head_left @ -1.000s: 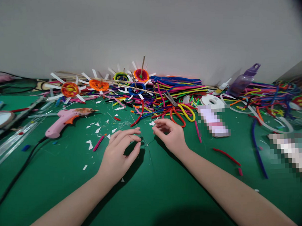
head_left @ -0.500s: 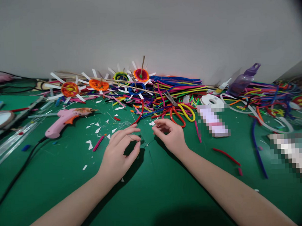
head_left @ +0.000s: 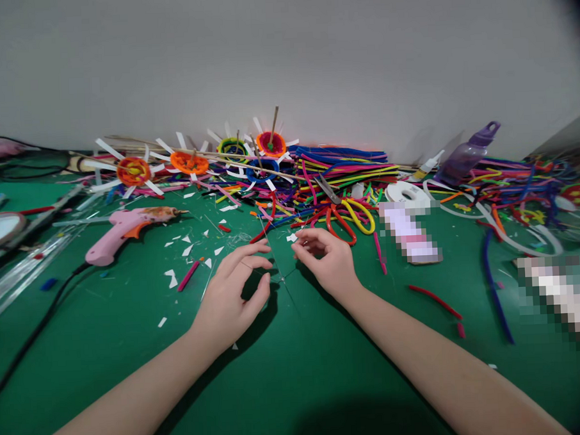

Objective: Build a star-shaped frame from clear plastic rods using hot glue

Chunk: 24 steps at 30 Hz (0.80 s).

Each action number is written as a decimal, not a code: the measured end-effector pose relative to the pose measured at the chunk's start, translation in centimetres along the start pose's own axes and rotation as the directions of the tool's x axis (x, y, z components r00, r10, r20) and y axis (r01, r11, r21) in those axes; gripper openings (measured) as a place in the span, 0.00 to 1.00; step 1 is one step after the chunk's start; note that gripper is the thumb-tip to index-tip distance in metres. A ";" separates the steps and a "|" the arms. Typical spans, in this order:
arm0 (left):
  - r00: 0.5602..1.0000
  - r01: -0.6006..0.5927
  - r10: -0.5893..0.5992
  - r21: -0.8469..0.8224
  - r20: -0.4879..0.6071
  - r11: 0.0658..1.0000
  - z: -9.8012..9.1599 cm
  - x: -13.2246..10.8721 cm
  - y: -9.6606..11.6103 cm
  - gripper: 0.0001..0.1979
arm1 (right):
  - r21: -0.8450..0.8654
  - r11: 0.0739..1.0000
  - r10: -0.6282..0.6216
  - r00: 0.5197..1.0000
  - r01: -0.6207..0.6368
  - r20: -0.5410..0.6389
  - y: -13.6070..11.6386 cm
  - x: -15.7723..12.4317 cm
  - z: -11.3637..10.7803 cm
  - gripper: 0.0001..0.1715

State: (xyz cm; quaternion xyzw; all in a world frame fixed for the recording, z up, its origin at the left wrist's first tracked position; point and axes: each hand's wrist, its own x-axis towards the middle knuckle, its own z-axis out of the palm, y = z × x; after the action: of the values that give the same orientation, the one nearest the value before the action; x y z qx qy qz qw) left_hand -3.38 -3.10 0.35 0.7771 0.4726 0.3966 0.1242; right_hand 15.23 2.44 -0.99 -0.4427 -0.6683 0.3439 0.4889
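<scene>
Thin clear strands (head_left: 282, 279) cross at a small knot-like point on the green table, between my two hands. My left hand (head_left: 235, 287) is beside them on the left, fingers curved and apart, with a fine strand running by its fingers. On the other side, my right hand (head_left: 328, 264) has thumb and fingertips drawn together in a pinch. One faint strand leads toward it, but what lies between those fingertips is too small to make out. White paper scraps (head_left: 171, 278) lie left of my left hand.
A pink glue gun (head_left: 122, 234) with a black cord lies at left. Scissors (head_left: 335, 206) with red and yellow handles rest against piled pipe cleaners (head_left: 345, 167). Behind are pipe-cleaner discs with white strips (head_left: 134, 172). A purple bottle (head_left: 470, 152) stands back right, near a white spool (head_left: 407, 195).
My left hand has shifted very slightly to the right, and the fine strand ahead of it lies at a steeper angle. My right hand has stayed nearly still.
</scene>
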 end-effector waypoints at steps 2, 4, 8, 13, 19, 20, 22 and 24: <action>1.000 0.001 -0.002 0.008 0.017 1.000 0.1 0.0 0.0 0.07 | 0.004 1.000 0.003 1.000 -0.003 0.001 0.0 0.0 0.0 0.12; 1.000 -0.001 0.001 0.011 0.030 1.000 0.1 0.0 -0.1 0.08 | 0.006 1.000 0.006 1.000 -0.006 0.003 -0.1 0.0 0.0 0.12; 0.999 0.001 -0.002 0.018 0.041 1.000 0.1 0.0 -0.2 0.08 | -0.001 1.000 0.009 1.000 -0.009 0.003 -0.1 0.0 0.0 0.11; 0.999 0.000 -0.001 0.020 0.038 1.000 0.1 0.1 -0.2 0.08 | 0.005 1.000 0.016 1.000 -0.016 0.008 0.0 0.0 0.0 0.12; 0.999 -0.004 0.004 0.005 0.053 1.000 0.1 0.2 -0.3 0.08 | 0.019 1.000 -0.008 1.000 0.007 0.018 -0.1 0.1 -0.1 0.11; 0.999 -0.006 0.006 0.005 0.053 1.000 0.2 0.2 -0.3 0.08 | 0.019 1.000 -0.010 1.000 0.010 0.021 -0.2 0.1 -0.1 0.10; 0.999 -0.009 0.008 0.005 0.051 1.000 0.1 0.1 -0.3 0.08 | 0.014 1.000 -0.011 1.000 0.010 0.024 -0.2 0.1 -0.1 0.10; 0.999 -0.008 0.008 0.005 0.050 1.000 0.1 0.1 -0.3 0.08 | 0.007 1.000 -0.009 1.000 0.008 0.026 -0.3 0.1 -0.1 0.09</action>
State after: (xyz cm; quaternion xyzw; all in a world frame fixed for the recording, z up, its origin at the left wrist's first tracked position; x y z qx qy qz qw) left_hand -3.47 -2.81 0.14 0.7891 0.4672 0.3761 0.1322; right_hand 15.28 2.43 -0.67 -0.4337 -0.6755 0.3497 0.4830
